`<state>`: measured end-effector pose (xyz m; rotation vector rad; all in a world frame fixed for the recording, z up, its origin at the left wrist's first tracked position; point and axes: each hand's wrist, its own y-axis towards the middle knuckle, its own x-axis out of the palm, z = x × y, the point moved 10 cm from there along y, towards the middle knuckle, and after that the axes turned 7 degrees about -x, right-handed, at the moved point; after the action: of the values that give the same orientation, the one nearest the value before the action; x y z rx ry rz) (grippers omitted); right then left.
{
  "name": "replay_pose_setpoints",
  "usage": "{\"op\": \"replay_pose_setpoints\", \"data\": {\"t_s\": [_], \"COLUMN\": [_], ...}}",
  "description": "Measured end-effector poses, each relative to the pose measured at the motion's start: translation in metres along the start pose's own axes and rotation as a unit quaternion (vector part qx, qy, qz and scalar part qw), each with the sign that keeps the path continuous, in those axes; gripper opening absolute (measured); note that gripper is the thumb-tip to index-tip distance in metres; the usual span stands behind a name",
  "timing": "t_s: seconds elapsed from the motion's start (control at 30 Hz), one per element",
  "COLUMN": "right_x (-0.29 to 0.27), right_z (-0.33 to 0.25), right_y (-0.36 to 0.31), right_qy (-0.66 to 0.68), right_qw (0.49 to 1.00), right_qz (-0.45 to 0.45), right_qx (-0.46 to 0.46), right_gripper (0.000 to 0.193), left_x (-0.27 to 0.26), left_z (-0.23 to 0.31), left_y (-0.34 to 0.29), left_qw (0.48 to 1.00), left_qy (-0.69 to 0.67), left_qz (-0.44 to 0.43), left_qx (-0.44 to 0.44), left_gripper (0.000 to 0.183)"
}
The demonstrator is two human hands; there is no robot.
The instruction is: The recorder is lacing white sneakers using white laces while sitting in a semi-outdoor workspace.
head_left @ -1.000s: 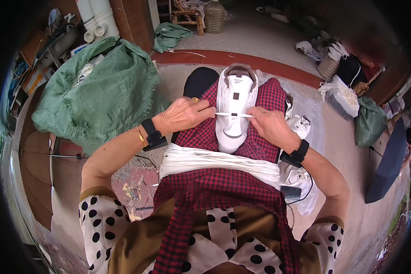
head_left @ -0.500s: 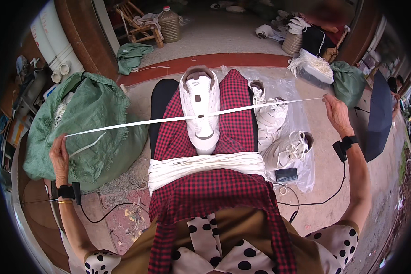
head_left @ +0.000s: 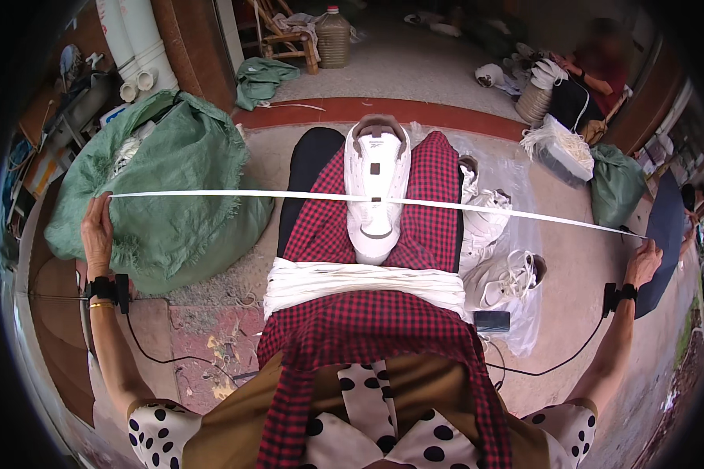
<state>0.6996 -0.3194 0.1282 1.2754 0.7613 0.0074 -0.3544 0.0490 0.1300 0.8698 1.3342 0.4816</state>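
A white shoelace [head_left: 250,193] is stretched almost straight across my lap. Its left end is pinched in the fingertips of my left hand [head_left: 97,228], beside a green sack. At the far right my right hand [head_left: 644,264] pinches the other end, close to a dark umbrella. Midway, the lace crosses the tongue of a white shoe [head_left: 379,168], seemingly through a small dark slot there. The shoe lies on my red-and-black checked apron [head_left: 434,195], toe pointing away from view's far side cannot be told. A bundle of white laces [head_left: 364,283] lies across the apron nearer to me.
The green sack [head_left: 172,211] bulges at the left. Several white shoes [head_left: 489,227] sit on plastic sheeting at the right, near a dark phone-like device [head_left: 493,320]. The umbrella [head_left: 661,250] stands far right. Another person [head_left: 598,70] sits at the back right, by a box of laces [head_left: 559,152].
My right hand has moved outward and toward me, and my left hand has risen slightly. The lace now slopes down to the right. The loose strip below my left hand no longer shows.
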Motion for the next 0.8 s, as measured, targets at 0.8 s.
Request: {"op": "replay_pose_setpoints", "data": {"t_s": [0.8], "right_x": [-0.169], "right_z": [-0.539], "right_y": [-0.165], "right_qy": [0.768], "right_qw": [0.456], "right_qz": [-0.405], "right_qx": [-0.194], "right_gripper": [0.005], "left_x": [0.155], "left_z": [0.359], "left_y": [0.02], "left_qw": [0.646], "left_qy": [-0.709], "left_qz": [-0.251], "left_qx": [-0.135], "left_gripper": [0.007]}}
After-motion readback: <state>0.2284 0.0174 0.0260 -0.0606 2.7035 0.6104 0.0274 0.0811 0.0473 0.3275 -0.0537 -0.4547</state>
